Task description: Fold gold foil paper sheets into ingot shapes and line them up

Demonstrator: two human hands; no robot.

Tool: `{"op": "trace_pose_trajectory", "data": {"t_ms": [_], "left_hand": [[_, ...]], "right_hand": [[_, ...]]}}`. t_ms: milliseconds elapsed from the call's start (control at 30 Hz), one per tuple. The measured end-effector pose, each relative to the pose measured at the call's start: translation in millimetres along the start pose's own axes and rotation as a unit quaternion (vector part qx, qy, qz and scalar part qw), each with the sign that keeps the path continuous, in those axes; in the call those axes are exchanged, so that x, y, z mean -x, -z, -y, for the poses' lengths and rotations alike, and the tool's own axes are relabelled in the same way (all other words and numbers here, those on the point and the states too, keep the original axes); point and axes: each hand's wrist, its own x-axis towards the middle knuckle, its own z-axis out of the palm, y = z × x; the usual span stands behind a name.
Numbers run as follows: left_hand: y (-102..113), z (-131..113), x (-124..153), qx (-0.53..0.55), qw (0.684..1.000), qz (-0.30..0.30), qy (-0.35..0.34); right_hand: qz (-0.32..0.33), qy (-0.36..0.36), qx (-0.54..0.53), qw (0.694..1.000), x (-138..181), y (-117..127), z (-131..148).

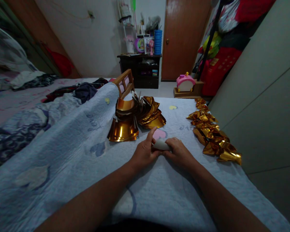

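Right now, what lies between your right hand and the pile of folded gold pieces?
Only bare quilt separates the right hand from the gold pieces, per the head view. It and the left hand grip a pale paper.

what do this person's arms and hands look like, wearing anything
The left forearm and right forearm are bare, with no sleeves reaching into view. The left hand and right hand are ungloved. No watch, bracelet or ring shows, though the light is dim.

Pink toy house (185,82), dark cabinet (141,69)
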Motion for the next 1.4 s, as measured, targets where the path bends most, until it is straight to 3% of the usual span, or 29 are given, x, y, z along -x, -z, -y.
{"op": "trace_pose_trajectory", "data": {"t_ms": [67,133,267,333,433,633,733,800,867,1067,1400], "left_hand": [[2.5,-5.1,-1.5,0.021,1.000,0.002,0.021],[3.6,-9.9,-3.3,0.114,0.992,0.018,0.045],[1.8,-16.2,-5.9,0.314,0.945,0.022,0.085],[0.1,-17.6,-6.1,0.340,0.936,0.019,0.090],[-2.1,-18.3,-5.1,0.337,0.937,0.013,0.089],[2.3,-16.7,1.1,0.259,0.966,-0.005,0.021],[8.3,-11.2,3.8,0.151,0.987,0.027,-0.042],[11.3,-5.7,4.3,0.076,0.989,0.077,-0.102],[12.7,-0.6,3.6,0.008,0.986,0.088,-0.143],[10.3,4.0,0.1,-0.105,0.981,0.074,-0.147],[5.2,0.5,5.4,-0.248,0.931,-0.077,-0.258]], "right_hand": [[-0.017,-0.019,-0.083,0.996,0.5,1.0,0.0],[-0.035,-0.039,-0.205,0.977,0.5,0.2,0.4],[-0.023,-0.054,-0.443,0.895,-1.5,-3.3,3.9],[-0.005,-0.056,-0.483,0.874,-2.4,-3.7,6.1],[0.008,-0.056,-0.487,0.872,-2.5,-1.6,7.4],[-0.016,-0.083,-0.473,0.877,-2.5,2.4,1.7],[-0.027,-0.104,-0.465,0.879,-2.3,3.9,-2.7],[-0.027,-0.131,-0.461,0.877,-1.4,5.5,-5.3],[-0.024,-0.158,-0.456,0.876,-0.2,7.4,-7.7],[-0.013,-0.175,-0.448,0.877,1.7,9.8,-12.4],[-0.023,-0.144,-0.360,0.921,2.3,4.1,-13.5]]}}
